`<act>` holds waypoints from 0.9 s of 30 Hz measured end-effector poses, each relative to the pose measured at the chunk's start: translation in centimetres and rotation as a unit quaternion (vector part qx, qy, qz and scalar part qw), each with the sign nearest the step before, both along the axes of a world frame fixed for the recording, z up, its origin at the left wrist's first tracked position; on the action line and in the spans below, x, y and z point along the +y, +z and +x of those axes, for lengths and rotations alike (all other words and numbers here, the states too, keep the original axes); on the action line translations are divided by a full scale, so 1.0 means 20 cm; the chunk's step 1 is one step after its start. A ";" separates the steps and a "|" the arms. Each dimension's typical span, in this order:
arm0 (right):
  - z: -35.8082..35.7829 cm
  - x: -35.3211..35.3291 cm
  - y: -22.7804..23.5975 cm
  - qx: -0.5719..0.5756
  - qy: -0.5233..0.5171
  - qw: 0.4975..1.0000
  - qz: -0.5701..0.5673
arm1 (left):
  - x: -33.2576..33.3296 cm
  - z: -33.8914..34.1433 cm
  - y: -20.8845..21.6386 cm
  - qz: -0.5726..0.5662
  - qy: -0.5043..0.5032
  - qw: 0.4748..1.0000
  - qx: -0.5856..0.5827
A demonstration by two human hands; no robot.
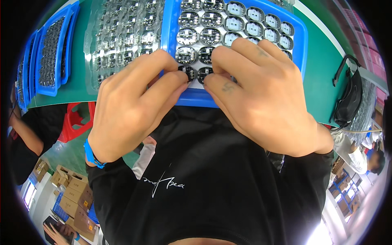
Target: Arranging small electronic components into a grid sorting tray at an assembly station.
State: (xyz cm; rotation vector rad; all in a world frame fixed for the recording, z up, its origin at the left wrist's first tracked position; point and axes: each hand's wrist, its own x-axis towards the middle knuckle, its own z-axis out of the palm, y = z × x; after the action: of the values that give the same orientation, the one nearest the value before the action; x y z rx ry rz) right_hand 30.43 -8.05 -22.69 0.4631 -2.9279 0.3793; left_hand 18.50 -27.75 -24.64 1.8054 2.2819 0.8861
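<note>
A blue tray [304,49] holds rows of small oval black housings. Those in its left columns, such as one housing with a circuit board [186,55], show bare boards; those farther right, such as one with a pale insert [234,23], carry pale blue-white pieces. At the tray's near edge my left hand [136,96] pinches the front-left oval housing [188,72] between thumb and fingers. Beside it, my right hand [261,94] has its fingers closed at the neighbouring oval housing [203,75]. My right fingertips are partly hidden behind the hand.
Clear plastic blister trays [126,32] with more circuit boards lie left of the blue tray on the green table [322,94]. Farther left lean filled blue trays [53,53]. A black pouch [349,96] is at right. A red stool [75,122], cardboard boxes [75,200] and other people surround the table.
</note>
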 end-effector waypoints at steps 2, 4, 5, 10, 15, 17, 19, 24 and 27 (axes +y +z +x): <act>0.00 0.00 -0.03 0.020 -0.019 0.999 -0.033 | 0.01 0.00 0.00 0.003 0.002 1.000 0.009; 0.00 0.00 -0.05 0.022 -0.020 0.999 -0.041 | 0.01 0.00 0.01 -0.003 0.006 1.000 -0.002; 0.00 0.01 -0.05 0.021 -0.024 0.998 -0.047 | 0.02 -0.01 0.02 -0.001 0.003 1.000 0.000; -0.03 0.17 0.06 0.066 -0.059 0.982 -0.164 | 0.04 -0.10 0.17 -0.013 0.055 0.993 -0.104; -0.20 0.56 0.19 0.055 -0.177 0.976 -0.114 | 0.50 -0.33 0.20 0.055 0.042 0.994 -0.083; -0.34 0.69 0.04 0.042 -0.142 0.983 -0.108 | 0.64 -0.47 0.12 0.044 0.010 0.998 -0.035; -0.43 0.79 -0.05 0.043 -0.135 0.984 -0.109 | 0.79 -0.60 -0.02 0.055 -0.036 0.996 0.061; -0.51 0.80 -0.06 -0.012 -0.189 0.979 -0.074 | 1.01 -0.66 -0.06 -0.047 -0.029 0.994 0.096; -0.51 0.83 -0.11 0.053 -0.180 0.981 -0.050 | 1.01 -0.64 -0.04 0.023 -0.075 0.980 0.183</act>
State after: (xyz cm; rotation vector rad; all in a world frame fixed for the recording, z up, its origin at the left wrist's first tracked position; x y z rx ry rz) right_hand 20.21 8.46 -24.99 -0.0611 -2.7915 0.4325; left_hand 5.79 -7.57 -25.46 2.2912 2.2926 0.6294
